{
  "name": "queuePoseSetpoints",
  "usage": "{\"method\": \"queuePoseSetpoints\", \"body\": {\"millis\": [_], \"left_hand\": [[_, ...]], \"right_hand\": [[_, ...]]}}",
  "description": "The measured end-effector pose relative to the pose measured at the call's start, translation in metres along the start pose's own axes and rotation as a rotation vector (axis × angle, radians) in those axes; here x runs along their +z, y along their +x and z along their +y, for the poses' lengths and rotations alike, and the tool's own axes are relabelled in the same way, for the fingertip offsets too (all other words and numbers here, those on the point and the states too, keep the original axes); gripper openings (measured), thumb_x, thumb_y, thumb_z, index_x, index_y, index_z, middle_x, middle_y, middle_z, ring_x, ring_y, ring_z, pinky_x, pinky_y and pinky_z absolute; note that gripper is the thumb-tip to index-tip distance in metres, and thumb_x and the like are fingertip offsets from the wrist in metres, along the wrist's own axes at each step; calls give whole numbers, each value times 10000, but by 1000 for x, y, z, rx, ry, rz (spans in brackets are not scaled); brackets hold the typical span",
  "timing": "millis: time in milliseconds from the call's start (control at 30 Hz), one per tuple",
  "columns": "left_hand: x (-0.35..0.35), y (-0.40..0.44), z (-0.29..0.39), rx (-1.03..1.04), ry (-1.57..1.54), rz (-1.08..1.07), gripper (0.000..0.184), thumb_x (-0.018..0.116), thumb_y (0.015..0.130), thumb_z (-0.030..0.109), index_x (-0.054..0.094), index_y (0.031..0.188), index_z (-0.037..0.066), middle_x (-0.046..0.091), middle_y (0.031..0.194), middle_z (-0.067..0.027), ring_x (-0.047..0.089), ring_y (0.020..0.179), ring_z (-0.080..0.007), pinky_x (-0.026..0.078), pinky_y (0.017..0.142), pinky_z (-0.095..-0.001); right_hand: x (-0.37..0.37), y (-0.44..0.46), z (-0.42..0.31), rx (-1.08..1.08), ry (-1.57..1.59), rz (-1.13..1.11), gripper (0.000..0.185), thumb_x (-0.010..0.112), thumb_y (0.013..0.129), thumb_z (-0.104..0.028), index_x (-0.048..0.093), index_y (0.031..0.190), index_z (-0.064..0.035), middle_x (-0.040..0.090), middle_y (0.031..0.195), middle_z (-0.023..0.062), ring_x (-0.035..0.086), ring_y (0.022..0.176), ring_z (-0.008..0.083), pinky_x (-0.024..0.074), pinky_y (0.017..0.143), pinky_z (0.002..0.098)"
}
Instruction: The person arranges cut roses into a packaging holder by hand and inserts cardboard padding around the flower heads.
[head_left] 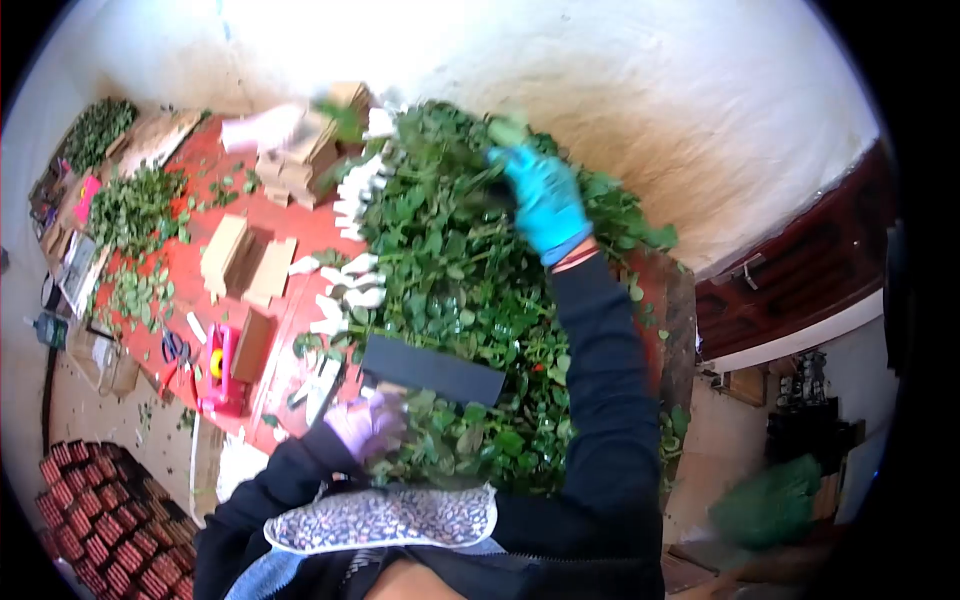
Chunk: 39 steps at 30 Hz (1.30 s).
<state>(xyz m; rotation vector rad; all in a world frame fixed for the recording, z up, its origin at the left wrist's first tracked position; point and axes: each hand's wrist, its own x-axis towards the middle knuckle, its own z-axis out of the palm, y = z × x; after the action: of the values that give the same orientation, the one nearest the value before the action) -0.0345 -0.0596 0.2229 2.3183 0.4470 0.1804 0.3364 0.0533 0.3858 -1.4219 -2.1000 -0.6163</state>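
My left hand (365, 425), in a pale purple glove, is low at the front of a large heap of leafy green cuttings (440, 240), close to a dark grey rectangular block (432, 370). Its fingers are smeared and partly hidden by leaves. Stretched over the far right of the heap is my right hand (545, 205), in a teal glove, fingertips among the leaves. A blurred pale green leaf (508, 130) shows just beyond those fingertips; I cannot make out whether it is held. White-wrapped stem ends (360, 190) stick out along the heap's left side.
On the red table (310, 225) are folded cardboard pieces (228, 255), a pink tape dispenser (220, 370), scissors (175, 347) and more leafy cuttings (135, 205). A blurred pale pink shape (262, 130) lies near stacked cardboard (300, 165). A wall (640, 110) rises behind.
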Motion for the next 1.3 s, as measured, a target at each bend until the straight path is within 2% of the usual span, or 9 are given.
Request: {"method": "queuePoseSetpoints", "body": {"millis": [100, 167, 233, 300, 633, 967, 1133, 1233, 1300], "left_hand": [[-4, 2, 1, 60, -10, 81, 341, 751, 768, 210, 685, 1079, 88, 566, 1255, -164, 642, 1034, -318, 542, 861, -402], [-6, 0, 1, 47, -41, 94, 354, 752, 752, 165, 673, 1083, 65, 558, 1262, -175, 633, 1047, -320, 535, 874, -397], [-4, -2, -1, 35, -96, 124, 358, 749, 747, 138, 659, 1085, 62, 557, 1264, -162, 635, 1031, -318, 534, 870, -401], [6, -5, -15, 107, -180, 144, 401, 752, 746, 91, 633, 1127, 55, 548, 1262, -168, 625, 1047, -333, 530, 863, -412], [-1, -4, -12, 10, -175, 58, 672, 735, 776, 87, 483, 1398, 132, 543, 1233, -145, 578, 1100, -351, 479, 939, -405], [-4, -4, -10, 113, -209, 152, 825, 675, 702, -62, 395, 1460, 102, 526, 1374, -155, 547, 1208, -351, 483, 996, -394], [0, -3, -10, 133, -197, 189, 747, 705, 747, -4, 434, 1436, 97, 550, 1346, -152, 545, 1226, -338, 480, 1007, -385], [-4, -2, -4, 135, -174, 237, 720, 714, 750, 14, 459, 1419, 83, 577, 1304, -159, 558, 1223, -344, 481, 1010, -380], [-1, -1, -8, 163, -188, 241, 719, 711, 739, -5, 465, 1410, 64, 591, 1285, -176, 566, 1216, -353, 481, 1015, -386]], "right_hand": [[-48, -18, -27, 43, 231, -18, 378, 701, 802, -79, 634, 1172, -118, 680, 981, 133, 648, 785, 348, 507, 690, 458], [-62, -54, -57, -58, 31, -47, 248, 787, 746, -124, 550, 804, -75, 552, 728, 96, 567, 637, 301, 458, 592, 414], [-83, -103, -88, -41, -108, -357, 158, 688, 832, -122, 544, 794, -68, 549, 707, 84, 575, 637, 286, 469, 584, 401], [-81, -164, -97, 307, 473, -628, 171, 654, 824, -103, 662, 978, -28, 670, 844, 120, 655, 755, 310, 530, 664, 361], [-70, -283, -136, 470, 44, -1173, 156, 654, 805, -213, 679, 899, -91, 635, 835, 156, 624, 720, 344, 487, 630, 476], [-82, -244, -150, 349, -72, -1234, 302, 660, 846, -309, 661, 1071, -109, 659, 885, 117, 655, 792, 308, 502, 684, 465], [-114, -110, -134, 320, -105, -671, 499, 697, 870, -323, 565, 1263, -46, 669, 996, 105, 650, 707, 280, 502, 582, 372], [-58, -56, -91, 65, -100, -441, 625, 691, 834, -300, 489, 1357, -27, 630, 1162, 140, 610, 992, 314, 482, 820, 378], [27, -70, -46, 47, -246, -579, 729, 682, 818, -308, 407, 1446, -57, 516, 1405, 134, 468, 1301, 317, 326, 1066, 508]]}}
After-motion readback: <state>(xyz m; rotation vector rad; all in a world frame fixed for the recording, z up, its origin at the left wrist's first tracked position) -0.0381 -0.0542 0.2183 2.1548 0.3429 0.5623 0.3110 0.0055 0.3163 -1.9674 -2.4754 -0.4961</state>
